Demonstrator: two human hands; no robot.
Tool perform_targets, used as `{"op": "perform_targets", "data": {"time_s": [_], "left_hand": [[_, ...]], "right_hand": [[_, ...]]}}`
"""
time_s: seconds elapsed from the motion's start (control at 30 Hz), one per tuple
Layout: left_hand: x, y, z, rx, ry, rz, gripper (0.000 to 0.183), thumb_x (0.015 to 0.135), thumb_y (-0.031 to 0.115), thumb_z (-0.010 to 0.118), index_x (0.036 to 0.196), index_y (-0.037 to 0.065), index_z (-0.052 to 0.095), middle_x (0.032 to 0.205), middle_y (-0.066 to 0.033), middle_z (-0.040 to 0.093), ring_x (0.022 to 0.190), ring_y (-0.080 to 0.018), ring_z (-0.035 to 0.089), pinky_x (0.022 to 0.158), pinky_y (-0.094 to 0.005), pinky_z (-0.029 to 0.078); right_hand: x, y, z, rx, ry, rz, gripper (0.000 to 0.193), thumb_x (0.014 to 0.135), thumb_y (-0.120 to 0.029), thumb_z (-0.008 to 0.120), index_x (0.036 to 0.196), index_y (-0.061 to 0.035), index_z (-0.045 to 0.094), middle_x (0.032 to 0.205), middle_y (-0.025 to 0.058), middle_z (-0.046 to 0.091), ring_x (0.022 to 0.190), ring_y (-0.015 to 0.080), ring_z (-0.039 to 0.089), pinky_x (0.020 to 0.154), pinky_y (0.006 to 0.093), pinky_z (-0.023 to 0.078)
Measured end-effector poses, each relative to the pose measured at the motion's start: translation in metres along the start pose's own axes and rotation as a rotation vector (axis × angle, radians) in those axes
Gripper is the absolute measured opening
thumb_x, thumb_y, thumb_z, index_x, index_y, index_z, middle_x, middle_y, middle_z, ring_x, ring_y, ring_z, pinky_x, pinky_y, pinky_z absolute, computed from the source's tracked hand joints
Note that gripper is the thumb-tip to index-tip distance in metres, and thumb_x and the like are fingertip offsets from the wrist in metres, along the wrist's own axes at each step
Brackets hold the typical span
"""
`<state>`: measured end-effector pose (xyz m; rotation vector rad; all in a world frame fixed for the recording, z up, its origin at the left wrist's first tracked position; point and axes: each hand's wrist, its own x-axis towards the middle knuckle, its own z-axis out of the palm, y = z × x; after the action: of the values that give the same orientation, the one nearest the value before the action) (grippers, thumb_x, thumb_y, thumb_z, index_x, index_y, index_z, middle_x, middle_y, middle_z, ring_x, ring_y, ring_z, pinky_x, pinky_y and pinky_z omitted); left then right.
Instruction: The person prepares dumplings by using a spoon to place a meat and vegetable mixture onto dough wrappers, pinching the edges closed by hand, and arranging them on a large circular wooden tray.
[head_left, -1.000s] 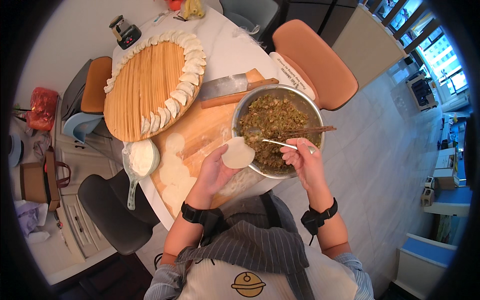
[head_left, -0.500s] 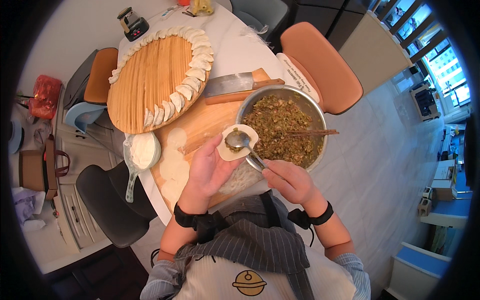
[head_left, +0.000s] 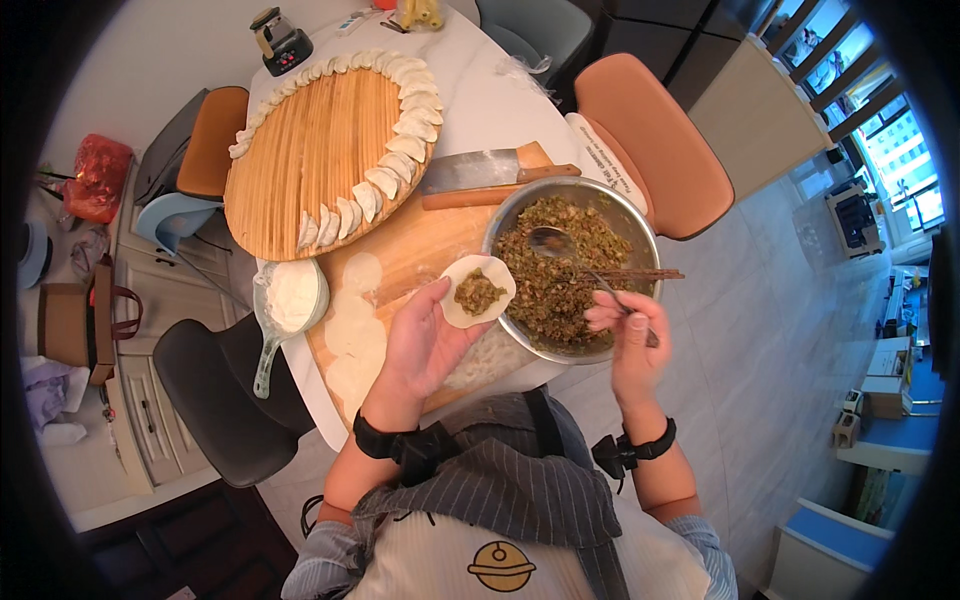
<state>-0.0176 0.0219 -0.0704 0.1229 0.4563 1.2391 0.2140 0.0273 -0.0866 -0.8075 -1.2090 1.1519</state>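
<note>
My left hand holds a round dumpling wrapper at its edge, with a mound of chopped filling in its middle. A metal spoon is in my right hand, its bowl over the filling in a steel mixing bowl. Chopsticks lean in that bowl. Flat wrappers lie overlapping on a floury wooden board, left of my left hand. Folded dumplings ring the rim of a round wooden board farther back.
A cleaver lies beside the mixing bowl. At the table's left edge sits a handled bowl of flour. An orange chair stands beyond the table on the right, a dark chair at the left.
My right hand has moved right with the spoon, from the wrapper to over the mixing bowl. The filling stays on the wrapper, still in my left hand. The view has shifted slightly.
</note>
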Motion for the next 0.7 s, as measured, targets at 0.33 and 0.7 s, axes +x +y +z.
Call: {"op": "perform_targets", "data": {"time_s": [0.33,0.7], "left_hand": [[-0.001,-0.009,0.007,0.054,-0.026,-0.045,0.046,0.095,0.021,0.031,0.133,-0.005,0.031,0.132,-0.0173,0.044,0.121,-0.0278,0.045,0.103,-0.0399,0.036],[0.012,-0.005,0.025,0.110,-0.029,-0.082,0.045,0.096,0.022,0.031,0.132,-0.005,0.033,0.130,-0.0168,0.047,0.119,-0.0265,0.047,0.101,-0.0385,0.038]], "right_hand": [[-0.010,-0.023,-0.013,-0.236,-0.287,-0.285,0.019,0.091,-0.010,0.048,0.100,0.0035,0.058,0.097,0.0215,0.063,0.078,0.0252,0.064,0.066,0.0325,0.053],[0.016,-0.047,-0.032,-0.855,-0.566,-0.797,0.023,0.068,-0.001,0.065,0.091,0.0022,0.065,0.095,0.0152,0.062,0.079,0.0258,0.063,0.065,0.0309,0.053]]}}
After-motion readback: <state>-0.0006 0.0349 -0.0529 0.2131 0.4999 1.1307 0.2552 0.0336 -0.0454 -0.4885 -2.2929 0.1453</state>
